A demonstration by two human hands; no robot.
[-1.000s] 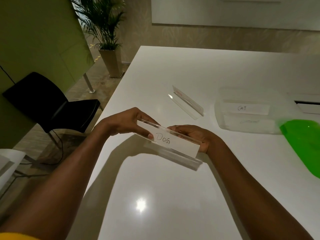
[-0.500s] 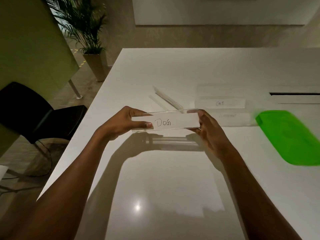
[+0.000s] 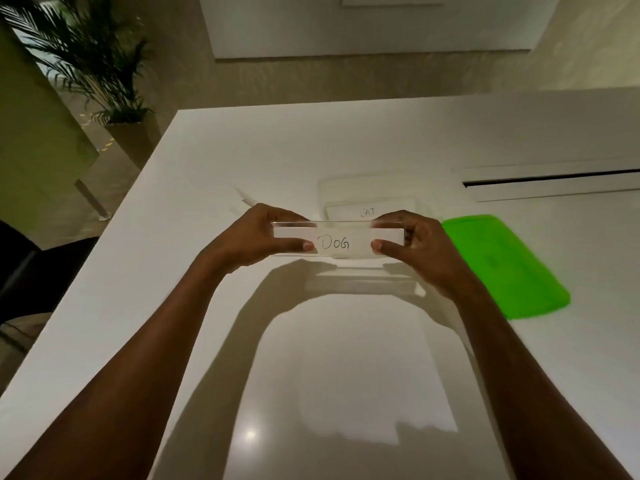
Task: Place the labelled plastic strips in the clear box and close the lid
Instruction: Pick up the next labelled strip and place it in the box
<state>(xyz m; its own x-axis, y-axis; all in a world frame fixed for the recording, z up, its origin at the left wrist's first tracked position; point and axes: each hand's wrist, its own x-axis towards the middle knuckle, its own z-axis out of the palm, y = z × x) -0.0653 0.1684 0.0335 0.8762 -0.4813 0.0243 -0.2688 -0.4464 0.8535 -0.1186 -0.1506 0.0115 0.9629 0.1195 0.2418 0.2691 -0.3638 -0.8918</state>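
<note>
Seen from a head-worn camera, a person's two bare arms reach forward over a white worktop (image 3: 346,150). The left hand (image 3: 252,237) and right hand (image 3: 412,244) each pinch one end of a clear plastic strip (image 3: 356,241) whose paper label reads "DOG", thumbs pressed on its front face and fingers closed behind it. The strip is held level in the air, just in front of and above an open clear box (image 3: 323,192), where a strip labelled "CAT" (image 3: 370,212) already lies. A green lid (image 3: 502,265) rests on the worktop just right of the box. Another strip (image 3: 244,199) lies partly hidden beyond the left hand. To do this step well, it seems best to keep the strip level, line it up with the box's length, lower it beside the one inside, and let go only once it rests flat.
</note>
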